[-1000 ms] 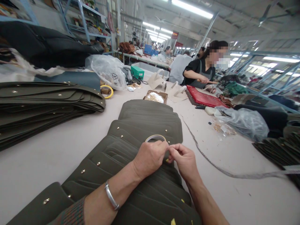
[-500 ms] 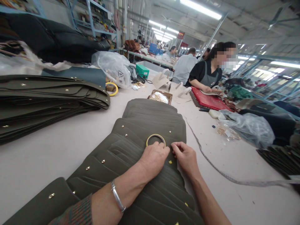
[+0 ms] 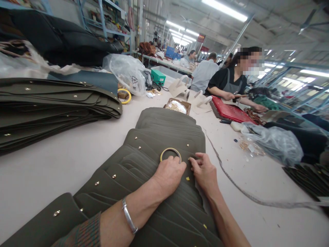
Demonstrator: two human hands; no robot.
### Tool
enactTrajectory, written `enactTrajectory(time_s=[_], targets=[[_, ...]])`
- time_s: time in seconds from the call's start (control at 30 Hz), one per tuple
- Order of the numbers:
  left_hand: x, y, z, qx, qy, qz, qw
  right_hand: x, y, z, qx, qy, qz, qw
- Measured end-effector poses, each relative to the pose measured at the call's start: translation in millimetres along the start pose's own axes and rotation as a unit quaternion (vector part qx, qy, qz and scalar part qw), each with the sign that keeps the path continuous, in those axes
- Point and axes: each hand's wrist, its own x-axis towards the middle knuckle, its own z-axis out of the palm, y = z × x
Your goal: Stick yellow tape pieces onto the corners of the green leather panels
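Dark olive panels point(image 3: 123, 192) with small gold-coloured metal fittings lie overlapped in a long fanned row before me. My left hand point(image 3: 171, 175) rests over them, fingers curled round the near edge of a roll of yellow tape point(image 3: 161, 156). Just to its right, my right hand point(image 3: 205, 171) hovers at the panels' right edge with thumb and forefinger parted. A tiny pale speck shows at the thumb tip; I cannot tell what it is. Below the hands, a small yellow tape piece point(image 3: 187, 178) sticks to a panel, and another bit point(image 3: 205, 226) is lower down.
More olive panels point(image 3: 51, 103) are stacked at left, near another yellow tape roll point(image 3: 124, 96). Beyond my row stands a box of small gold parts point(image 3: 177, 106). A grey cord point(image 3: 231, 185) crosses the table at right. A co-worker point(image 3: 231, 82) handles pieces by a red stack point(image 3: 231, 109).
My right thumb and forefinger have come apart from a pinch. My left hand stays on the tape roll. The co-worker's arm has reached out to the right.
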Motion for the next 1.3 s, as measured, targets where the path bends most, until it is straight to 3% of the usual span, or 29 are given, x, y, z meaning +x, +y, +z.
enactTrajectory(time_s=[0.1, 0.3, 0.5, 0.63, 0.8, 0.87, 0.97, 1.1, 1.2, 1.3], targets=[[0, 1, 0, 0.0, 0.004, 0.002, 1.0, -7, 5, -3, 0.031, -0.011, -0.01, 0.999], [-1, -2, 4, 0.004, 0.028, 0.018, 0.999, -5, 5, 3, -0.07, 0.003, -0.114, 0.991], [-1, -2, 3, -0.003, 0.047, 0.033, 0.998, 3, -4, 5, -0.119, -0.007, -0.121, 0.985], [-2, -6, -3, -0.024, 0.061, 0.039, 0.997, 3, -11, -5, -0.132, -0.072, -0.105, 0.983], [-1, -15, -7, -0.054, 0.083, 0.045, 0.994, -2, -14, -20, -0.103, -0.214, -0.035, 0.971], [0, -17, -6, -0.072, 0.095, 0.05, 0.992, -4, -13, -23, -0.089, -0.235, -0.019, 0.968], [0, -18, -3, -0.104, 0.118, 0.068, 0.985, -8, -11, -22, -0.052, -0.194, -0.02, 0.979], [0, -19, 1, -0.129, 0.159, 0.109, 0.973, -14, -13, -21, 0.101, -0.092, -0.026, 0.99], [1, -19, 3, -0.126, 0.162, 0.117, 0.972, -17, -17, -21, 0.156, -0.058, -0.099, 0.981], [1, -18, 4, -0.12, 0.157, 0.109, 0.974, -18, -20, -21, 0.126, -0.048, -0.202, 0.97]])
